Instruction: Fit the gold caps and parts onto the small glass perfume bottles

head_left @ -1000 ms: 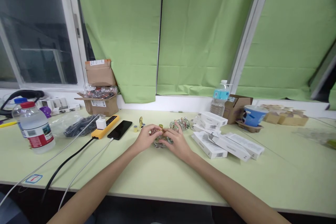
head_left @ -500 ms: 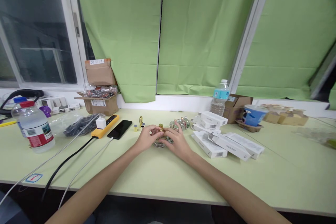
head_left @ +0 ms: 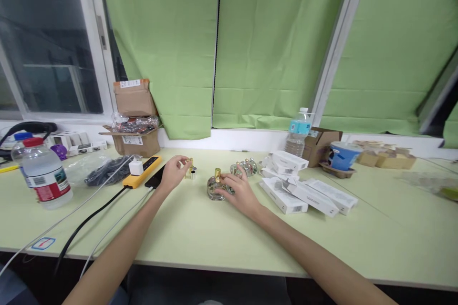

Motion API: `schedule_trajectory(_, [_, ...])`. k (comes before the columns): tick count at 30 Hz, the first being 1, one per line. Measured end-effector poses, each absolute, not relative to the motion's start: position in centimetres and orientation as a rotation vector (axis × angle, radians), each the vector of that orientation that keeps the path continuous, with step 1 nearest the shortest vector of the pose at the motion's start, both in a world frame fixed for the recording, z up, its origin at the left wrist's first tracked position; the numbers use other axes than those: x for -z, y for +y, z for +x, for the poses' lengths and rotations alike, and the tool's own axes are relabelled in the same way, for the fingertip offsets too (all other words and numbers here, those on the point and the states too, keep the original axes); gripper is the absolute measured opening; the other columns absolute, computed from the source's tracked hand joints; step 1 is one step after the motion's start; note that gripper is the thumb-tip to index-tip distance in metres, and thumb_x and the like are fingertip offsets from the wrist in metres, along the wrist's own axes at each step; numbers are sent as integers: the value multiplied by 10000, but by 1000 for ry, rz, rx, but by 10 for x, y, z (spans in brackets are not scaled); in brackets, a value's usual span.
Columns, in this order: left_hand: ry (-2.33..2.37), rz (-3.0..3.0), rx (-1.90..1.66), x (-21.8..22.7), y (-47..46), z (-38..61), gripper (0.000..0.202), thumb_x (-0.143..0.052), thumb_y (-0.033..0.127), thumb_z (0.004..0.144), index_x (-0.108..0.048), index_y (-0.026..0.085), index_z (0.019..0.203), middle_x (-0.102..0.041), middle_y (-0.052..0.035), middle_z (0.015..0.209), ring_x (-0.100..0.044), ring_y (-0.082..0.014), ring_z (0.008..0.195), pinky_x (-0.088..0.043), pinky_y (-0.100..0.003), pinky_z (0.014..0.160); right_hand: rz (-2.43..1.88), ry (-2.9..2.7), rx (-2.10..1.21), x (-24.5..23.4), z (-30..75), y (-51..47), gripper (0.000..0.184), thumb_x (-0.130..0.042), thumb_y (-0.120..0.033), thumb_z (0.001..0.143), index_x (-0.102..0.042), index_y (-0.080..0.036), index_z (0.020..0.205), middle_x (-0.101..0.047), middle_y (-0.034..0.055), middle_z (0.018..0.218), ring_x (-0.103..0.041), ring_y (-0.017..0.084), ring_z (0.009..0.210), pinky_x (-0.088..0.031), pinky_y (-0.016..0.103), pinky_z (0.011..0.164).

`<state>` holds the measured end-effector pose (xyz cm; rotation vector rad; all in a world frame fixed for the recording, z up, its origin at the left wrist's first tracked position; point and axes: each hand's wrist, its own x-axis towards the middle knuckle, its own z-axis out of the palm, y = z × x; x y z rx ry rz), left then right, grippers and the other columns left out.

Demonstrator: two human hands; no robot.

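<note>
A small round glass bottle with a gold spray top stands on the pale green table. My right hand wraps round its right side and holds it. My left hand has reached left to several small gold caps beside a black phone; its fingertips pinch at one of them. More small glass bottles lie just behind my right hand.
White cartons lie to the right, with a water bottle, a brown box and a blue cup behind. At left are a yellow power strip, cables, a red-capped bottle and a cardboard box.
My left hand has left the bottle and moved left to the small gold caps. My right hand stays on the bottle, whose gold top now shows.
</note>
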<state>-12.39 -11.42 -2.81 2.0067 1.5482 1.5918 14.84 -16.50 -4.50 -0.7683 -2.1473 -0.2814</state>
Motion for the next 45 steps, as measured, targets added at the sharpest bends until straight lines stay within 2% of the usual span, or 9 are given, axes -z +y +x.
schedule_trajectory(12, [1729, 2057, -1401, 57, -87, -152, 247, -609, 378, 782, -718, 187, 895, -683, -41, 834, -604, -172, 747, -435, -270, 668, -773, -2141, 251, 47, 149, -163, 196, -633, -430, 899, -642, -235, 909, -708, 40, 1093, -678, 204, 985, -167, 604, 1177])
schedule_trajectory(23, [1688, 1996, -1381, 60, -87, -151, 251, -642, 361, 752, -711, 174, 904, -690, -43, 811, -606, -169, 685, -433, -266, 632, -749, -2126, 246, 48, 149, -162, 213, -626, -448, 898, -634, -235, 893, -711, 47, 1083, -684, 222, 985, -151, 613, 1181])
schedule_trajectory(30, [1608, 2066, -1585, 39, -105, -140, 261, -558, 389, 854, -701, 175, 895, -675, -30, 776, -530, -139, 602, -399, -263, 580, -767, -2132, 238, 48, 149, -161, 188, -653, -427, 887, -637, -240, 894, -714, 17, 1095, -680, 200, 999, -163, 582, 1189])
schedule_trajectory(35, [1162, 2172, -1616, 27, -135, -98, 284, -525, 419, 915, -690, 190, 951, -693, -55, 944, -590, -152, 750, -455, -265, 654, -749, -2136, 227, 48, 149, -160, 190, -658, -430, 883, -639, -241, 899, -723, 23, 1079, -681, 211, 1010, -157, 594, 1183])
schedule_trajectory(38, [984, 2145, -1567, 30, -150, -65, 285, -530, 411, 925, -684, 213, 1059, -691, -65, 1070, -630, -172, 894, -488, -272, 712, -729, -2143, 220, 48, 150, -160, 188, -651, -432, 888, -640, -244, 899, -725, 29, 1075, -682, 221, 1012, -152, 608, 1177])
schedule_trajectory(41, [907, 2105, -1502, 38, -154, -44, 332, -521, 396, 935, -640, 243, 1204, -658, -72, 1210, -622, -191, 1043, -498, -288, 781, -726, -2155, 210, 47, 150, -160, 173, -648, -422, 892, -642, -249, 907, -724, 22, 1077, -684, 213, 1007, -150, 604, 1179])
schedule_trajectory(45, [912, 2000, -1404, 47, -145, -42, 370, -522, 391, 938, -608, 248, 1269, -640, -75, 1267, -594, -207, 1149, -480, -316, 882, -734, -2158, 208, 46, 150, -161, 176, -659, -423, 884, -644, -250, 914, -725, 16, 1085, -684, 205, 1011, -160, 586, 1184])
